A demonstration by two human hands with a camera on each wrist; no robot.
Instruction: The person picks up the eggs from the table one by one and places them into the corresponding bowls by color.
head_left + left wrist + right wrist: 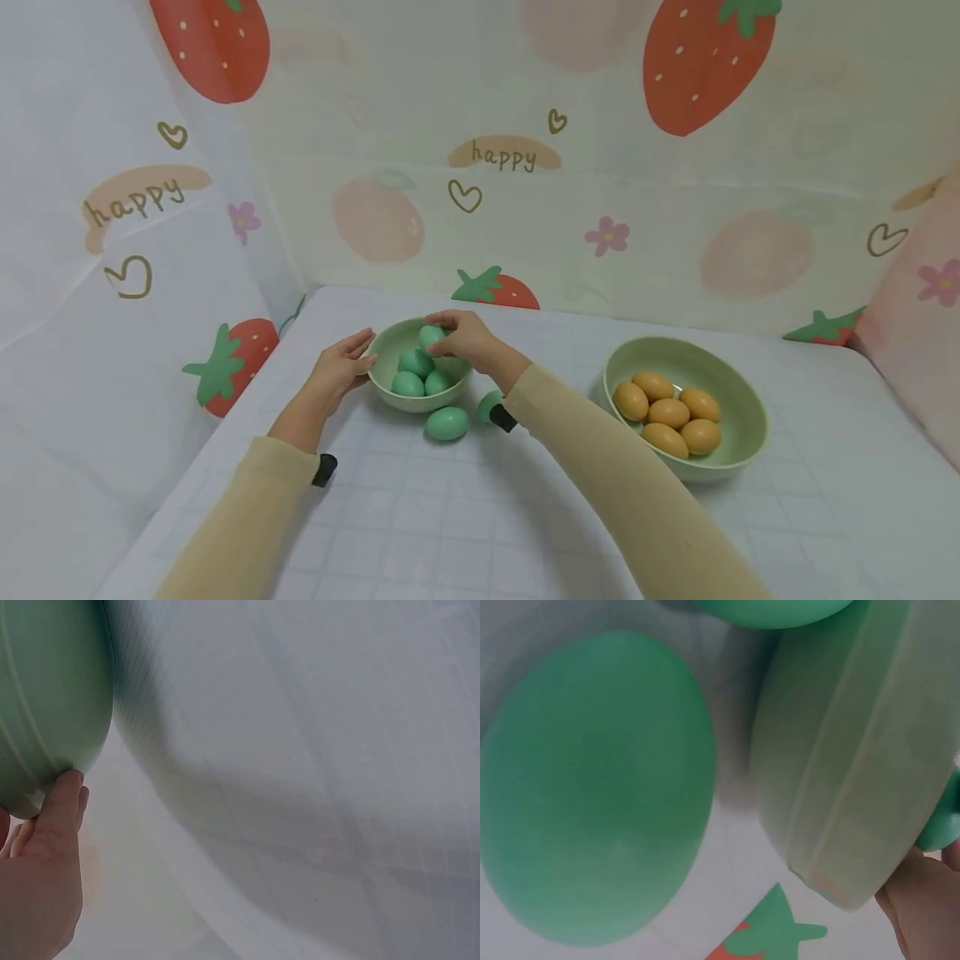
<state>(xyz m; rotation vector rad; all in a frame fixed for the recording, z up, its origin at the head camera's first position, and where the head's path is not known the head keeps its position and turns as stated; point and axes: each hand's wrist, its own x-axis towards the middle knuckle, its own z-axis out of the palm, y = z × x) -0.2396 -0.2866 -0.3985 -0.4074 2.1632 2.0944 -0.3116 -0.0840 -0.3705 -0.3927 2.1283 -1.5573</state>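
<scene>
My left hand [335, 372] grips the left side of a small pale green bowl [384, 354], thumb at the rim and fingers along the outer wall. In the left wrist view, those fingertips touch the outside of the bowl [56, 690]. Over the bowl's back right part, my right hand [471, 342] pinches a green egg [430, 337] between thumb and fingers. Three more green eggs [407, 384] lie inside. On the table, one green egg [447, 424] sits just in front of the bowl; another green egg [488, 403], partly hidden by the right wrist, lies to its right.
At the right stands a larger green bowl [738, 417] holding several brown eggs [667, 413]; my right forearm passes close by its left side. The white gridded table [420, 525] backs onto a printed cloth [645, 192] with strawberries, which also hangs at both sides.
</scene>
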